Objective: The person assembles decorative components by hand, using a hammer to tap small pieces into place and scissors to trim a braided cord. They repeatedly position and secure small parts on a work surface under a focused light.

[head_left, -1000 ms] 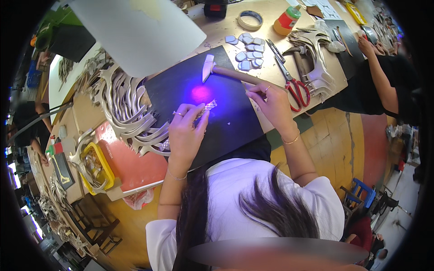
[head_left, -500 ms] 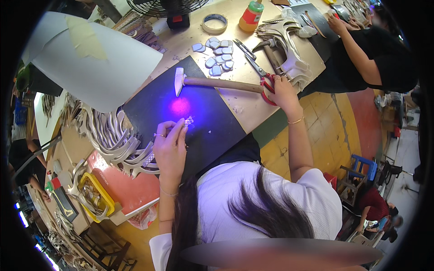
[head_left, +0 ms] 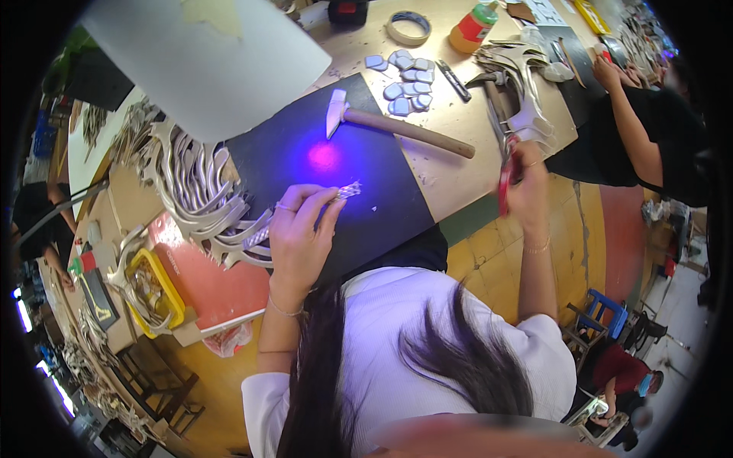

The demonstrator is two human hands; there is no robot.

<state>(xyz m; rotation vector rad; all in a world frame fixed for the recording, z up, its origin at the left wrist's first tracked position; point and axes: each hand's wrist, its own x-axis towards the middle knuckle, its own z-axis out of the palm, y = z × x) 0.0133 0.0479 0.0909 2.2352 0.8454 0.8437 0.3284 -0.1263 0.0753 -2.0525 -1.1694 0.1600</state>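
Observation:
Between the fingertips of my left hand (head_left: 301, 237) is a small silvery patterned strip (head_left: 350, 190), pinched above the dark mat (head_left: 366, 237). My right hand (head_left: 528, 187) grips red-handled scissors (head_left: 504, 183) off the mat's right side, blades pointing away from me toward the back of the table. Across the mat's far right edge lies a hammer (head_left: 408, 132), its pale head on the mat and its wooden handle on the table. A violet-pink light spot shines on the mat beyond my left hand. Left of that hand is a heap of curved silvery strips (head_left: 195, 183).
Several grey rounded tabs (head_left: 412, 88) lie past the hammer, near a tape roll (head_left: 408, 28) and a bottle of amber liquid (head_left: 472, 30). A second hammer (head_left: 496, 99) rests beside more silvery strips (head_left: 531, 84). A white curved lampshade-like sheet (head_left: 221, 69) overhangs the left; another person works at right.
My right hand has lifted the scissors off the table and drawn them right and toward me, clear of the hammer handle. My left hand still pinches the strip. The view has shifted.

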